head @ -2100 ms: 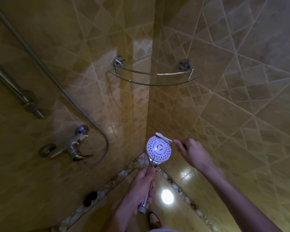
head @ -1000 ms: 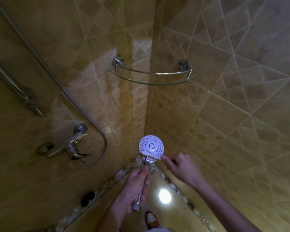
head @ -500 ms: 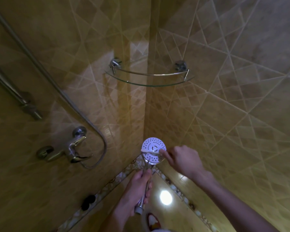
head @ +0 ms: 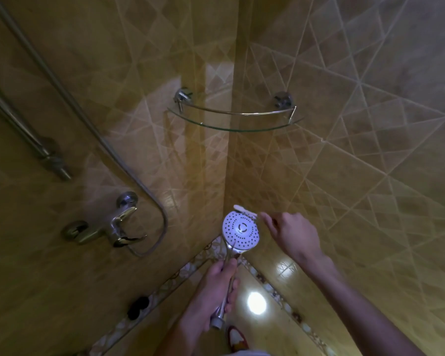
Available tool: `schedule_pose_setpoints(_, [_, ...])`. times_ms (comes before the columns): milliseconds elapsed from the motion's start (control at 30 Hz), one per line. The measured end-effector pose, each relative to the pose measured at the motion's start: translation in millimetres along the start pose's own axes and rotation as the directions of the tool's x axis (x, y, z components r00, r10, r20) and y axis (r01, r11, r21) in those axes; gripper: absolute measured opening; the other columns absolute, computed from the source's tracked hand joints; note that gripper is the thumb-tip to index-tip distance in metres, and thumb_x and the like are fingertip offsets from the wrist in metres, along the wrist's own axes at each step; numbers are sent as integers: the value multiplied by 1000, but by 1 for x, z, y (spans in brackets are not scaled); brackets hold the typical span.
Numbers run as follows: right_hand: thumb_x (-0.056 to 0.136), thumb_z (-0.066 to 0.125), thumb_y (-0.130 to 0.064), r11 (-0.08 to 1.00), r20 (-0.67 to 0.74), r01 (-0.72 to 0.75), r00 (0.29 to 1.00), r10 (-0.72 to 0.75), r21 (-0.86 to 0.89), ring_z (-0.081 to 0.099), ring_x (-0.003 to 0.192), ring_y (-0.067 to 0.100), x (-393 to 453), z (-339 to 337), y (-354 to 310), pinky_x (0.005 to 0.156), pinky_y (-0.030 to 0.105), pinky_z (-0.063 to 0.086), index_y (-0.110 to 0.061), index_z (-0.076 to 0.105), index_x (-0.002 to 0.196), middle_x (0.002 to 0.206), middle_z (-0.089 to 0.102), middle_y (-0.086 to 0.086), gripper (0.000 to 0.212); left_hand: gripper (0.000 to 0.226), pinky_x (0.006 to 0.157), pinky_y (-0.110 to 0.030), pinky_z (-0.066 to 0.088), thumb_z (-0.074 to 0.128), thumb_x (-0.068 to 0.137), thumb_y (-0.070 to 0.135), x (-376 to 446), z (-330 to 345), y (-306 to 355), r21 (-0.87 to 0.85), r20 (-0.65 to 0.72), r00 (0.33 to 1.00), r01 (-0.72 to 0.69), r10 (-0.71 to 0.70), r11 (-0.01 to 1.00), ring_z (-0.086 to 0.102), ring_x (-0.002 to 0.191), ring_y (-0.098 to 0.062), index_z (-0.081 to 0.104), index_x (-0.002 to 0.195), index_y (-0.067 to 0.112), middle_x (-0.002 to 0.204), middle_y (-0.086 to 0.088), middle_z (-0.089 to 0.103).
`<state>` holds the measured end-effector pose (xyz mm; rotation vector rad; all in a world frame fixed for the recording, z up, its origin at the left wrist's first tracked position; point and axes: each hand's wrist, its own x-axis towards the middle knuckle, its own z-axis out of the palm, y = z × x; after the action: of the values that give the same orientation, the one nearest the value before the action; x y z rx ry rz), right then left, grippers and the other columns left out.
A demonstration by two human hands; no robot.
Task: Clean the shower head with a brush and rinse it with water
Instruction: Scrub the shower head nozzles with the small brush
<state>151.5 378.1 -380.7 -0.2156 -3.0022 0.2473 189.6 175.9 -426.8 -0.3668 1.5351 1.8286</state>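
A round white shower head with many small holes faces up at me, lit brightly. My left hand grips its chrome handle from below. My right hand pinches a small white brush, like a toothbrush. The brush head lies across the top rim of the shower head. Most of the brush handle is hidden inside my fingers.
A chrome mixer tap is mounted on the left wall, with a hose looping past it and a rail above. A glass corner shelf hangs higher up. A dark object sits at the wall's foot. Tiled floor below reflects a lamp.
The brush has moved from the lower part of the shower head's face up to its top rim. My right hand rose with it. My left hand keeps the handle steady.
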Motion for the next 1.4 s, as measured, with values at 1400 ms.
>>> schedule_pose_setpoints(1400, [93, 25, -65, 968, 109, 0, 994, -28, 251, 53, 50, 19, 2, 9, 15, 51, 33, 40, -11, 59, 73, 52, 49, -3, 67, 26, 35, -13, 27, 52, 94, 32, -9, -11, 5, 3, 41, 999, -35, 35, 999, 31, 31, -14, 49, 90, 6, 53, -5, 44])
